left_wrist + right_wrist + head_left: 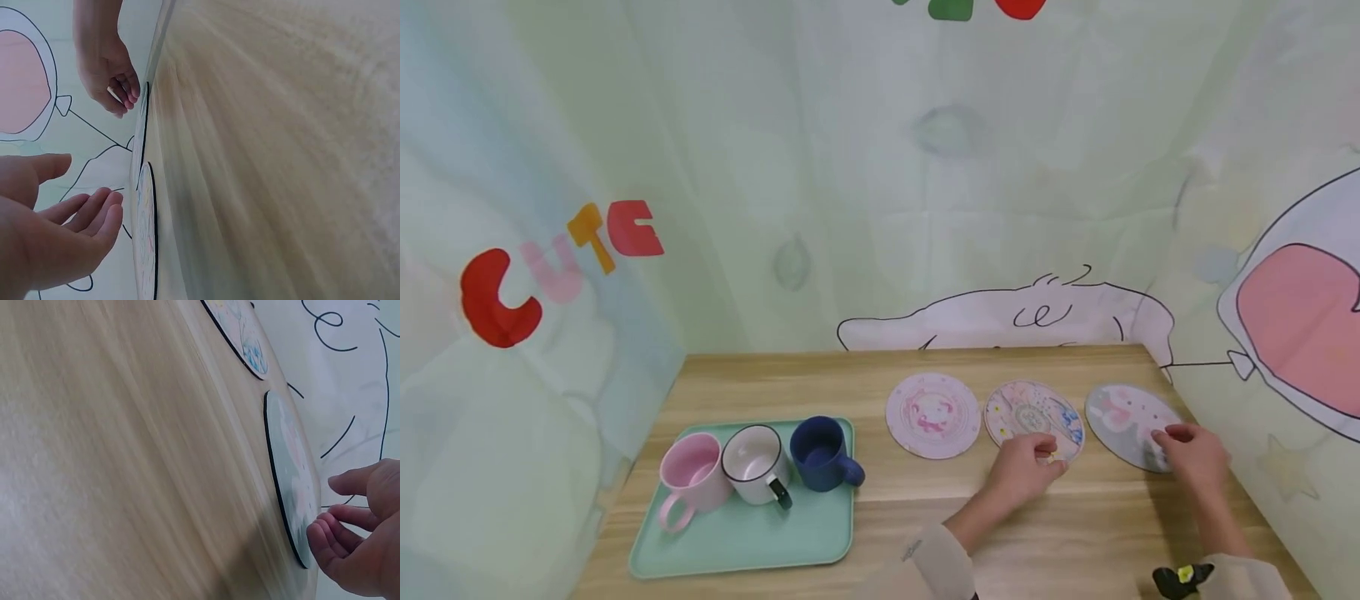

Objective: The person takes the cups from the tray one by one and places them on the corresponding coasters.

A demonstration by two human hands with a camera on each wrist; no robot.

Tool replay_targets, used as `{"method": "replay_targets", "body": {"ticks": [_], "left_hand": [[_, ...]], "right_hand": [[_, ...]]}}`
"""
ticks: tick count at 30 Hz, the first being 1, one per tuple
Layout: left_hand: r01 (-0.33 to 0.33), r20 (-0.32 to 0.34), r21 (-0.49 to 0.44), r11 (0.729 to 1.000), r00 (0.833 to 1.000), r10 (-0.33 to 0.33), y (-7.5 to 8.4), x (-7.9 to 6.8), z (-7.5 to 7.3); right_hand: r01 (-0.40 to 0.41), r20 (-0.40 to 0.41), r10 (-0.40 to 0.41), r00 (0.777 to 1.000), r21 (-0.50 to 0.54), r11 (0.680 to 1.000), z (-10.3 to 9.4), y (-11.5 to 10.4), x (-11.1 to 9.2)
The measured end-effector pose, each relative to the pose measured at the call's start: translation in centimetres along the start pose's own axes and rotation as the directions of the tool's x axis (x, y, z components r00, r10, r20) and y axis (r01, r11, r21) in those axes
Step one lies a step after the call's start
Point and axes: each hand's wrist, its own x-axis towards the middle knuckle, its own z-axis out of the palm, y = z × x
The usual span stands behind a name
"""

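Observation:
Three round coasters lie in a row on the wooden table. The left one point(934, 442) is pink, the middle one point(1011, 408) has a colourful floral pattern, and the right one point(1123, 437) is grey with a pink-cheeked animal face. Above the near edge of the middle coaster is my left hand point(1022, 468), its fingers relaxed and the thumb apart, holding nothing. My right hand point(1197, 458) hovers by the right rim of the grey coaster. Its fingers bend loosely with a gap to the thumb in the right wrist view; whether a fingertip touches the coaster I cannot tell.
On the left, a mint-green tray point(775, 542) bears a pink mug point(703, 487), a white mug point(748, 483) with a dark rim, and a navy mug point(820, 467) whose handle reaches the tray's right edge. A printed curtain point(865, 183) stands behind the wooden table point(917, 504).

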Motion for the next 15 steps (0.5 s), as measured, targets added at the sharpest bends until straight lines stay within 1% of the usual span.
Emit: {"method": "replay_targets", "body": {"ticks": [2, 5, 6, 8, 11, 15], "left_hand": [[-0.012, 0.006, 0.018, 1.0, 1.0, 0.012, 0.0, -0.4, -0.1], [-0.011, -0.005, 0.039, 0.999, 1.0, 0.011, 0.0, -0.8, 0.0], [-0.014, -0.003, 0.055, 0.998, 1.0, 0.014, -0.1, -0.9, 0.0], [-0.02, 0.021, 0.118, 0.993, 1.0, 0.018, -0.1, -1.1, 0.0], [-0.052, 0.103, 0.212, 0.976, 0.994, 0.031, -0.1, -1.7, -0.3], [-0.098, 0.226, 0.294, 0.951, 0.974, 0.031, -0.1, -2.9, -0.9]], "right_hand": [[-0.029, 0.018, 0.029, 0.999, 0.001, 1.0, -0.2, -0.1, 0.0], [-0.065, 0.039, 0.065, 0.997, 0.001, 0.998, -0.4, -0.1, 0.0], [-0.067, 0.033, 0.067, 0.997, -0.01, 0.998, -0.4, 0.0, -0.1], [-0.073, 0.019, 0.074, 0.997, -0.031, 0.997, -0.5, 0.2, -0.1], [-0.07, -0.017, 0.069, 0.997, -0.083, 0.994, -0.6, 0.7, -0.2], [-0.04, -0.045, 0.034, 0.998, -0.152, 0.988, -0.7, 1.5, -0.4]]}}
